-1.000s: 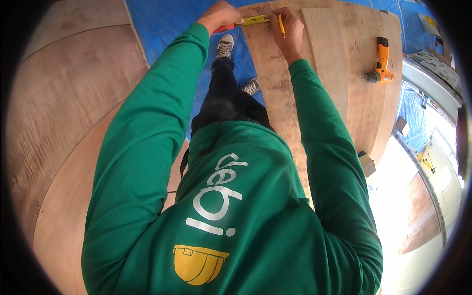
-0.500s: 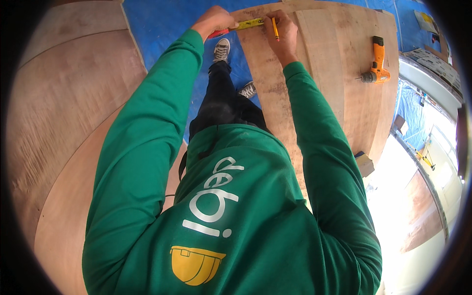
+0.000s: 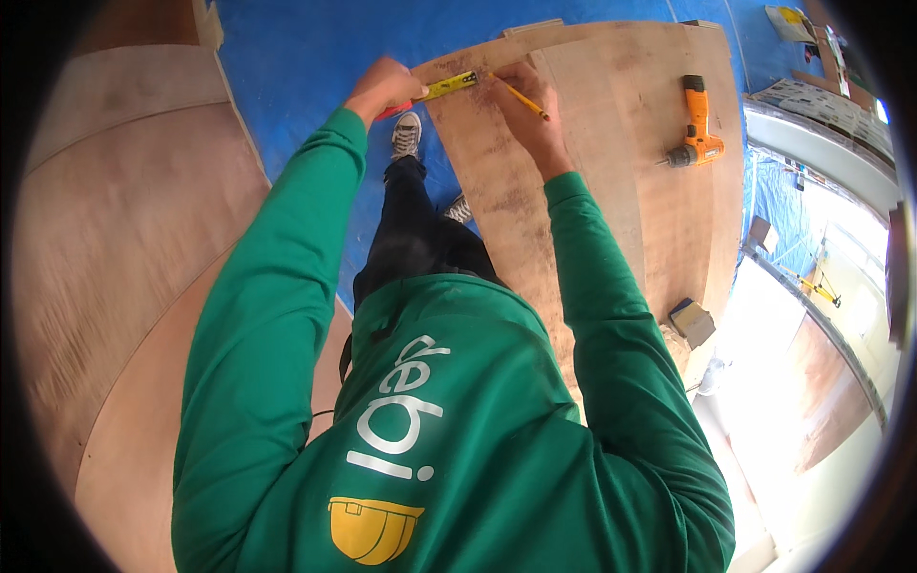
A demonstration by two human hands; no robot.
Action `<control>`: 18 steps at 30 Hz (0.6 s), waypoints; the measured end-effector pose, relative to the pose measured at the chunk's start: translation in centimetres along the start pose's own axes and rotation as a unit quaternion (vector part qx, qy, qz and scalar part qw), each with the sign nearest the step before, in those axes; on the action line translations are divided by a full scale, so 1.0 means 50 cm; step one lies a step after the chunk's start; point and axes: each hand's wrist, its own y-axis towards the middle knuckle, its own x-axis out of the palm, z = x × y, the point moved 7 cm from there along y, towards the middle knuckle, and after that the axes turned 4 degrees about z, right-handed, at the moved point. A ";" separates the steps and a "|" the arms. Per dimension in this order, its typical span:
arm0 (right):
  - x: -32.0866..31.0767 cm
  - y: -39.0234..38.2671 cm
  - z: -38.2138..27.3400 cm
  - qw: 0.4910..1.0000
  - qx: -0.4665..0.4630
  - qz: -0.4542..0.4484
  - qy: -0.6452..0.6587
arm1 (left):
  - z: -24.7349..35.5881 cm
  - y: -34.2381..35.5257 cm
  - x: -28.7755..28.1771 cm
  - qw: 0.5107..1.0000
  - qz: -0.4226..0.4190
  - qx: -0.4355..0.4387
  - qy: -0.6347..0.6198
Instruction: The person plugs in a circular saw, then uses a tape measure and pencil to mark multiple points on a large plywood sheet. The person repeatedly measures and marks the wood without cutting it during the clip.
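Observation:
My left hand (image 3: 390, 86) is closed around a red tape measure (image 3: 393, 111) at the far left edge of the plywood sheet (image 3: 611, 124). Its yellow blade (image 3: 449, 86) reaches a short way over the wood, with the end hook on the sheet. In my right hand (image 3: 527, 103) a yellow pencil (image 3: 527, 101) is pinched between the fingers, its point near the tip of the blade. The blade's end lies just left of those fingers, with a small gap between. Most of the tape's case is hidden by my left hand.
An orange cordless drill (image 3: 700, 129) lies on the right part of the sheet. A small block (image 3: 693, 322) sits nearer, by its right edge. Blue sheeting (image 3: 296, 57) covers the floor, where my shoe (image 3: 406, 136) stands. More plywood panels (image 3: 134, 191) fill the left.
The pencil has swung from nearly upright to a slant, and its point has come down by the blade's end. My right hand has drawn slightly off the blade. The whole view has shifted.

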 end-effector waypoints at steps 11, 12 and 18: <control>0.042 0.013 0.043 0.999 0.015 -0.005 0.049 | -0.009 0.002 0.004 1.000 0.009 -0.024 -0.004; 0.040 0.012 0.043 0.999 0.019 -0.010 0.038 | -0.008 0.001 0.004 1.000 0.003 -0.027 0.001; 0.039 0.012 0.022 1.000 0.000 0.006 0.028 | -0.014 -0.002 0.005 0.999 -0.001 -0.044 -0.016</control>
